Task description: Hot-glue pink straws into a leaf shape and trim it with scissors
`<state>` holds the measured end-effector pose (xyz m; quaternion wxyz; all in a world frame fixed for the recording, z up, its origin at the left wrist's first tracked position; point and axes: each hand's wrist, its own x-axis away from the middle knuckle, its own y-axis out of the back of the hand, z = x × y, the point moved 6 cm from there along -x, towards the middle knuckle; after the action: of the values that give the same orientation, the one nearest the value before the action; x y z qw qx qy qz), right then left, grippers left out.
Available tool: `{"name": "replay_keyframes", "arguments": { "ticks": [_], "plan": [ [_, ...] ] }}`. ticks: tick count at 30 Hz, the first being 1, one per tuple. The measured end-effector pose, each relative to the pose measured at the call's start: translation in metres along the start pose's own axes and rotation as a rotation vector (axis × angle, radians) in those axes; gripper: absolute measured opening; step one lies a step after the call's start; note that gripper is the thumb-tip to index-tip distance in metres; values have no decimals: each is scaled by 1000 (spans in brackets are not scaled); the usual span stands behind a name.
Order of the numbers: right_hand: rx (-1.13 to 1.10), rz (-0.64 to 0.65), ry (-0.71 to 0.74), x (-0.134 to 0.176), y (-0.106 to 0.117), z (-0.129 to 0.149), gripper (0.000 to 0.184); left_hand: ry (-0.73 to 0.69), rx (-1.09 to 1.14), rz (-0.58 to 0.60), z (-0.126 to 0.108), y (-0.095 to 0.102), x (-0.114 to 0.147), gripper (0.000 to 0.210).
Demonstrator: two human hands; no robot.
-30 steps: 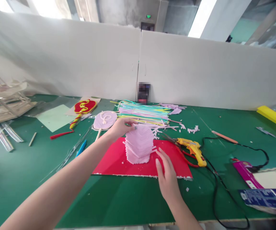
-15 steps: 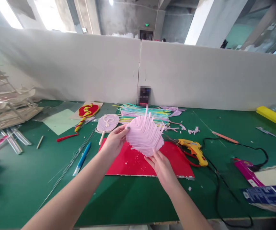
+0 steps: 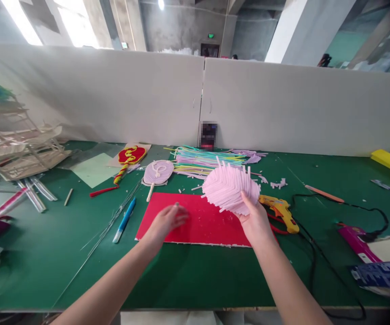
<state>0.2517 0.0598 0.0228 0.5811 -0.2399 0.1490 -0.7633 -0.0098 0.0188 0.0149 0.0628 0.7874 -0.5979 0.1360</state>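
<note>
A pale lilac leaf-shaped piece [image 3: 227, 185], made of fuzzy strips laid in slanting rows, is held up over the right part of a red board [image 3: 195, 221]. My right hand [image 3: 253, 216] grips its lower right edge, thumb on the near face and the other fingers behind. Loose strip ends stick out along its top and left edges. My left hand [image 3: 168, 221] hovers over the left of the board, empty, its slightly blurred fingers loosely apart. Just beyond the leaf-shaped piece lies a bundle of coloured fuzzy strips [image 3: 208, 155].
A yellow glue gun [image 3: 279, 210] and its black cord lie at the right, with red scissor handles [image 3: 278, 228] beside it. Left of the board are a blue pen [image 3: 125, 220], thin wires [image 3: 105, 232] and a lilac round fan [image 3: 157, 172]. A white partition [image 3: 283, 104] stands behind the table.
My left hand has let go of the leaf-shaped piece and dropped down over the board. My right hand has carried the piece to the right and turned it.
</note>
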Motion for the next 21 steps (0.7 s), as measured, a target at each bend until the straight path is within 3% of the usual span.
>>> {"name": "replay_keyframes", "arguments": {
  "ticks": [3,5,9,12,15,21],
  "plan": [
    [90,46,-9,-1,0,6,57,-186,2,-238,-20,28,-9,25],
    [180,118,-31,0,-4,6,54,-246,11,-265,-27,34,-12,25],
    [422,381,-85,5,-23,-6,38,-185,66,-66,-22,15,-8,42],
    [537,492,-153,3,-27,-19,34,-62,151,83,-15,-3,2,57],
    [668,516,-147,-7,-24,-27,32,-7,95,116,-16,-5,12,65],
    [879,505,50,-30,-35,-27,39,101,-56,170,4,4,25,69]
  ]
}}
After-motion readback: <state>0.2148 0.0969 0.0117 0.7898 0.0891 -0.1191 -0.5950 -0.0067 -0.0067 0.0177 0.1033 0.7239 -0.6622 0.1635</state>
